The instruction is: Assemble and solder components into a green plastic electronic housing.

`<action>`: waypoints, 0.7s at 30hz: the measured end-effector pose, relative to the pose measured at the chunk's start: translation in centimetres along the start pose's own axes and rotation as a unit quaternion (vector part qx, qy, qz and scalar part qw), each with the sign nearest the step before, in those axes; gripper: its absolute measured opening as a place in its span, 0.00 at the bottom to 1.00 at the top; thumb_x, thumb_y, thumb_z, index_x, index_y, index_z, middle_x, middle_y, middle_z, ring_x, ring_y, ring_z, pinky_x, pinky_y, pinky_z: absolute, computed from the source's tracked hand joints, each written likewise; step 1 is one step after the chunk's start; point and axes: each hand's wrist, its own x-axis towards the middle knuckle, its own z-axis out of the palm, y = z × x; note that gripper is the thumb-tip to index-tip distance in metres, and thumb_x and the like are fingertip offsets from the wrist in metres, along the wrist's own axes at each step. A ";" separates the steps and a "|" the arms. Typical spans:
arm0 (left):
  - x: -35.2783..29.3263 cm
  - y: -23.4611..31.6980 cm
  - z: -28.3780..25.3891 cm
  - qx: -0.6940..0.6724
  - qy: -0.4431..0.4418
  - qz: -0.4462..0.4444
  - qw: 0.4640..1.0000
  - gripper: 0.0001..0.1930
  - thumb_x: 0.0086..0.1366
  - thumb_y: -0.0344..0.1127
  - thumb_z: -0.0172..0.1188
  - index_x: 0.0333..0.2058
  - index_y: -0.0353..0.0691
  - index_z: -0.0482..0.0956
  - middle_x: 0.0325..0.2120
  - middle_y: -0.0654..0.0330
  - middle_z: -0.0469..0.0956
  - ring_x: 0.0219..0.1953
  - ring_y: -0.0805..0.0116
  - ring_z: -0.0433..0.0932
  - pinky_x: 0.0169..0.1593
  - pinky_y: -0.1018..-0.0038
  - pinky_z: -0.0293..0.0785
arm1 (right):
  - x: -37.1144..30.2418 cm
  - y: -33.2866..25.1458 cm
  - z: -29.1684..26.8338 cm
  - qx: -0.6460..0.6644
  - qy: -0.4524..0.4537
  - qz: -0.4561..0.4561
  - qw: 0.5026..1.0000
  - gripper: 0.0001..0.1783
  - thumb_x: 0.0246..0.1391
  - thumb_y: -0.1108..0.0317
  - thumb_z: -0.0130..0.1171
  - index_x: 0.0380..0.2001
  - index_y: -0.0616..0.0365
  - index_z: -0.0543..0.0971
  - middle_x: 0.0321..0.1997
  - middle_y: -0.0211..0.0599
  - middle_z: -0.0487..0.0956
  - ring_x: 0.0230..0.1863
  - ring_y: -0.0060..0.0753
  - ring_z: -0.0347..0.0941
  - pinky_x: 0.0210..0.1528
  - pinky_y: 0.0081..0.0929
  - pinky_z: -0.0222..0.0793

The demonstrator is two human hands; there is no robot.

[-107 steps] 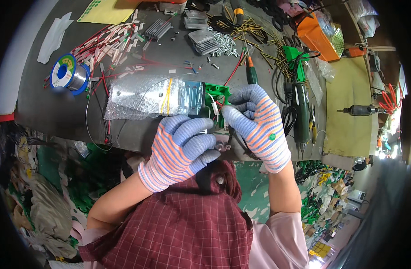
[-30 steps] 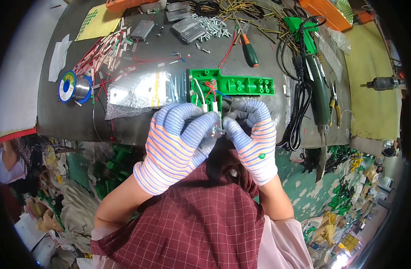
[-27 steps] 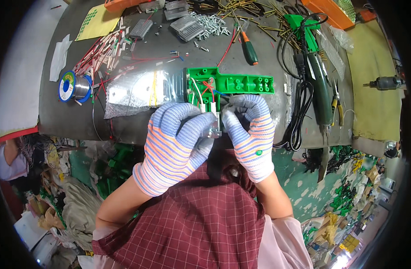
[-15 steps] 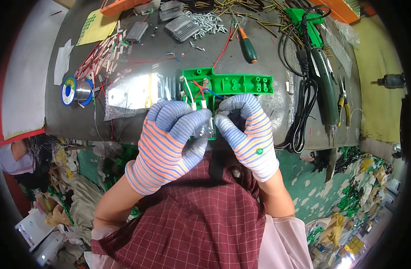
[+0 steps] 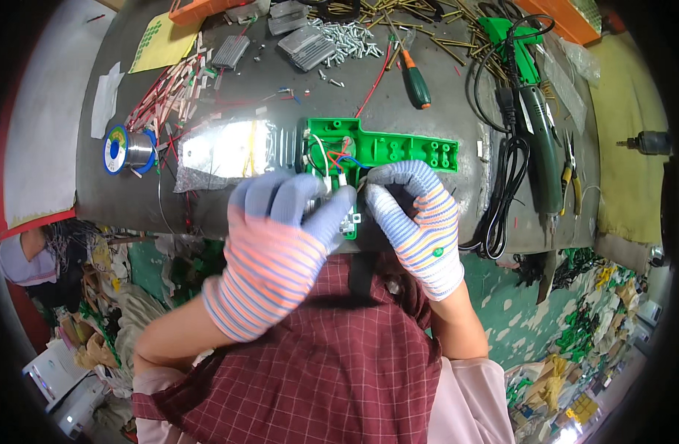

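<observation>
A green plastic tool housing half (image 5: 407, 152) lies open-side up on the bench, its handle toward the right. Inside its wider left part are red, blue and white wires (image 5: 338, 157) and two white connector sleeves. My left hand (image 5: 269, 248), in a striped knit glove, is at the housing's lower left, its fingers bent and smeared by motion. Beside its fingertips sits a small metal piece (image 5: 350, 221). My right hand (image 5: 417, 222), gloved alike, has thumb and forefinger pinched together against the housing's right side below the handle. What lies between those fingertips is hidden.
A solder spool (image 5: 128, 150) and a clear plastic bag (image 5: 217, 157) lie to the left. At the back are silver screws (image 5: 347, 41) and a screwdriver (image 5: 413, 78). A corded dark green tool (image 5: 539, 148) and pliers (image 5: 571, 174) lie right.
My left hand has shifted left and slightly down, partly uncovering the metal piece. The housing has slid slightly right and down in the picture. My right hand keeps its pinch.
</observation>
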 end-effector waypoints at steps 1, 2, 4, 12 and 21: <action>-0.8 0.7 0.6 0.092 0.047 -0.007 0.995 0.27 0.49 0.39 0.69 0.51 0.48 0.80 0.40 0.60 0.73 0.43 0.57 0.72 0.49 0.57 0.67 | -0.1 0.0 0.1 -0.003 0.005 -0.011 1.000 0.07 0.56 0.71 0.62 0.39 0.59 0.79 0.32 0.34 0.82 0.34 0.21 0.77 0.39 0.23 0.73; -1.5 0.8 1.7 0.138 0.100 -0.006 0.985 0.27 0.51 0.42 0.67 0.53 0.49 0.79 0.42 0.62 0.73 0.43 0.58 0.71 0.48 0.56 0.67 | -0.1 0.1 0.3 -0.006 0.010 -0.023 1.000 0.07 0.56 0.71 0.62 0.38 0.59 0.79 0.32 0.35 0.82 0.34 0.21 0.77 0.39 0.22 0.73; -1.5 0.6 1.7 0.114 0.080 -0.002 0.990 0.26 0.52 0.43 0.67 0.52 0.49 0.79 0.44 0.63 0.73 0.44 0.58 0.71 0.48 0.57 0.67 | 0.0 0.5 0.3 -0.019 0.016 -0.034 0.999 0.07 0.56 0.71 0.62 0.38 0.59 0.79 0.32 0.34 0.82 0.33 0.21 0.77 0.38 0.23 0.73; -0.4 -2.5 1.9 -0.144 0.046 0.002 0.989 0.19 0.55 0.46 0.67 0.42 0.42 0.79 0.40 0.56 0.77 0.42 0.55 0.76 0.48 0.60 0.69 | 0.0 0.7 0.6 -0.068 0.031 -0.054 0.996 0.07 0.55 0.71 0.64 0.36 0.60 0.80 0.30 0.36 0.83 0.32 0.25 0.80 0.38 0.24 0.74; 0.0 -1.9 0.7 -0.140 0.025 -0.013 0.990 0.21 0.50 0.40 0.69 0.43 0.43 0.79 0.38 0.57 0.76 0.43 0.55 0.74 0.48 0.60 0.68 | 0.0 0.5 0.3 -0.090 0.022 -0.058 0.994 0.06 0.55 0.72 0.63 0.37 0.60 0.80 0.32 0.38 0.83 0.35 0.28 0.81 0.40 0.25 0.75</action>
